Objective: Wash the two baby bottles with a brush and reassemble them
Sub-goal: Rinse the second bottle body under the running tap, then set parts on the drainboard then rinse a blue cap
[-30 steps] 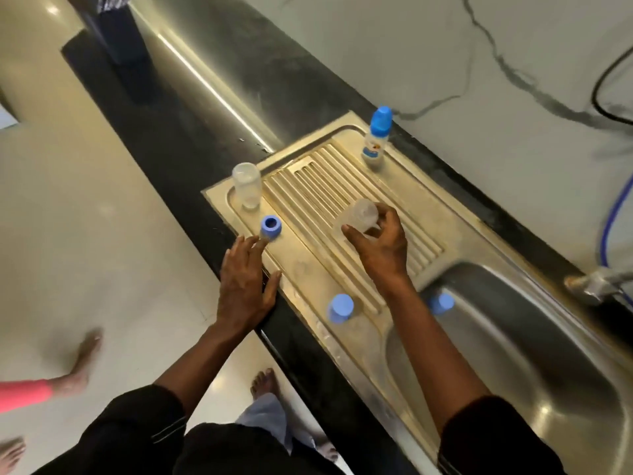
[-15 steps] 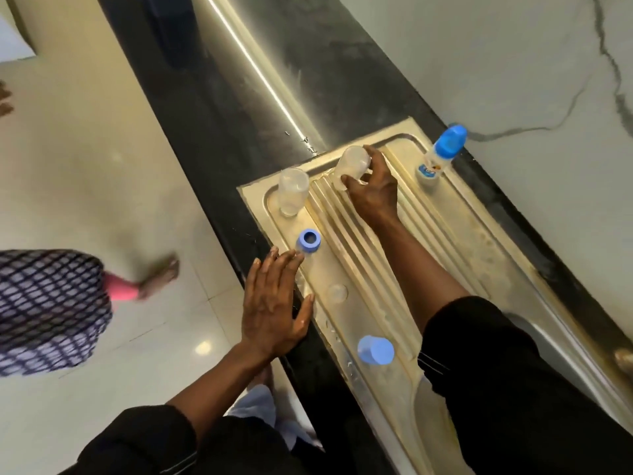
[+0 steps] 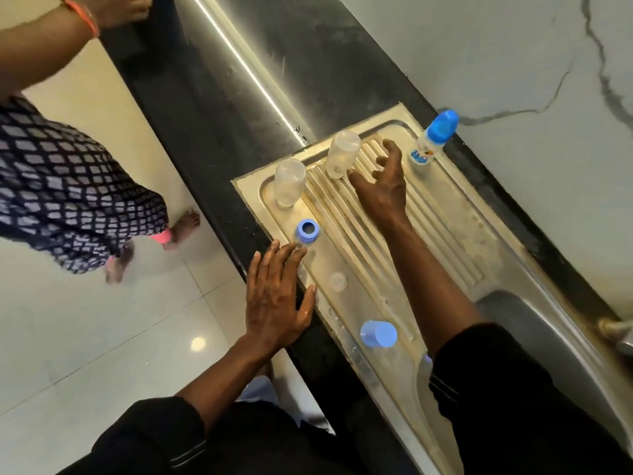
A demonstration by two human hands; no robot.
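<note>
Two clear bottle bodies stand upside down at the far end of the steel drainboard [image 3: 455, 241]: one [image 3: 289, 181] at the left corner, the other [image 3: 341, 153] on the ribs. My right hand [image 3: 382, 181] hovers just right of the second body, fingers spread, holding nothing. My left hand [image 3: 277, 296] rests flat on the counter's front edge. A blue screw ring [image 3: 306, 230] lies just beyond its fingertips. A clear teat [image 3: 338, 281] and a blue cap [image 3: 378, 334] lie nearer me on the drainboard.
A small blue-capped bottle [image 3: 433, 138] stands at the drainboard's far right corner by the marble wall. The sink basin [image 3: 548, 341] and a tap [image 3: 616, 329] are at the right. Another person [image 3: 68, 186] stands on the tiled floor at the left, an arm reaching over the black counter [image 3: 219, 108].
My right hand carried the second clear bottle body to the far end, stood it upside down and let go of it. The other person stepped closer along the counter.
</note>
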